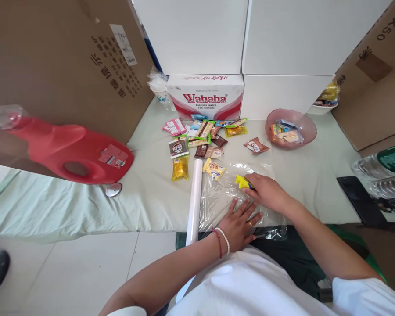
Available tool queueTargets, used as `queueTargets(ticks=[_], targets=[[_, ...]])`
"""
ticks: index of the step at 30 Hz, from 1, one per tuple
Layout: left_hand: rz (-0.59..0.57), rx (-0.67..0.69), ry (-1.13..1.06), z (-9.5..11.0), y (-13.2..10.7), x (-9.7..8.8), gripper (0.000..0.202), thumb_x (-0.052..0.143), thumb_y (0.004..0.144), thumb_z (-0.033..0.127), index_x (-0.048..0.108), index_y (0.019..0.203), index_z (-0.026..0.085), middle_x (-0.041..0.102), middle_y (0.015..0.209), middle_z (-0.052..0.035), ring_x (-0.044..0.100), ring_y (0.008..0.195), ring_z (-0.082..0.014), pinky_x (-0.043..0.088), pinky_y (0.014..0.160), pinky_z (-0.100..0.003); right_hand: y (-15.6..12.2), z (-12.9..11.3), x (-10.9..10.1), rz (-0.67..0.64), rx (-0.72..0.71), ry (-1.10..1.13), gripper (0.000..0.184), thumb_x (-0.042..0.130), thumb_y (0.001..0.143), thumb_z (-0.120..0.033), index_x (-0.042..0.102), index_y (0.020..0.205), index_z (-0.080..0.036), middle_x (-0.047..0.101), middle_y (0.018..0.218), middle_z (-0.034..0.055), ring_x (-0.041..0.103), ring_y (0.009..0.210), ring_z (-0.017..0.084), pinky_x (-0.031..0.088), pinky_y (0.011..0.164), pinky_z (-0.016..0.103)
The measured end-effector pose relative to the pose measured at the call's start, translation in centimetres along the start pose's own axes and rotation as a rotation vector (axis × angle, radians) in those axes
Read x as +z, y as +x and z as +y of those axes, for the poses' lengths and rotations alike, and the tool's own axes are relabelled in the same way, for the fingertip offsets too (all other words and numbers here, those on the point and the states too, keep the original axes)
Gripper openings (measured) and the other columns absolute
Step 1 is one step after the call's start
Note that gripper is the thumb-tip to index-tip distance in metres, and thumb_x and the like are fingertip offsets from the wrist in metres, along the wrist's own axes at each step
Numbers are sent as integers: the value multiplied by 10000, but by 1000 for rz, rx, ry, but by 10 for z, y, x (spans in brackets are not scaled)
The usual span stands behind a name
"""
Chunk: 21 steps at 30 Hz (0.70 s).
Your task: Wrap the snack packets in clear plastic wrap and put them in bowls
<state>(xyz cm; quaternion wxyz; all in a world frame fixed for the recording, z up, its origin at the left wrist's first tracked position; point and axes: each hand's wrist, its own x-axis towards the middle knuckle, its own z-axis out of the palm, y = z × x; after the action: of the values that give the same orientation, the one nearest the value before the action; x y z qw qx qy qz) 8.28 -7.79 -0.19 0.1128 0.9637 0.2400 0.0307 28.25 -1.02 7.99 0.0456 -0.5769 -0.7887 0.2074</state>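
My left hand (238,224) lies flat with spread fingers on a clear plastic sheet (217,204) at the table's front edge. Just above it, my right hand (266,191) is closed on a small yellow-and-blue snack packet (242,181), whose far part is hidden by the fingers. The packet is over the sheet. Along the sheet's left side lies a white roll of plastic film (195,197), one end past the table edge. A pale yellow cookie packet (213,169) rests at the sheet's upper left.
Several wrapped snacks (204,130) are heaped before a Wahaha carton (206,96). Behind on the right stands a pink bowl (307,136) with packets in it. A red detergent bottle (85,149) is on the left; a black phone (362,199) and water bottles (385,162) are at right.
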Motion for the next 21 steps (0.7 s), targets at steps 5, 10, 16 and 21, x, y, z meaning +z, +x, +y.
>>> queueTargets(ticks=[5,10,16,21], targets=[[6,-8,-15,0,0,1,735,473,1011,633,376,1645,273,460,1652,-115,284,1570,-355,48,1306,-626,16,-22,31,-24,-147,-194,318,640,1023,-371,647,1299,-213,697,1146,134,629,1079,296,439,934,395],[-5,-7,-33,0,-1,1,740,497,1006,624,378,1642,266,506,1603,-127,360,1520,-357,48,1301,-629,20,-15,49,-23,-161,-164,378,699,984,-340,640,1333,-209,663,1264,145,575,1154,331,471,944,444],[33,1,-11,0,0,1,741,509,994,642,408,1621,261,455,1643,-131,311,1554,-368,40,1305,-626,10,3,49,23,-155,-61,415,634,1005,-267,620,1416,-212,656,1336,138,531,1214,317,479,1012,465],[31,3,-8,0,0,-1,736,491,1000,640,403,1626,263,454,1646,-130,300,1561,-367,69,1302,-629,3,10,50,14,-179,-62,439,657,978,-221,625,1416,-213,646,1364,135,513,1243,318,468,1030,472]])
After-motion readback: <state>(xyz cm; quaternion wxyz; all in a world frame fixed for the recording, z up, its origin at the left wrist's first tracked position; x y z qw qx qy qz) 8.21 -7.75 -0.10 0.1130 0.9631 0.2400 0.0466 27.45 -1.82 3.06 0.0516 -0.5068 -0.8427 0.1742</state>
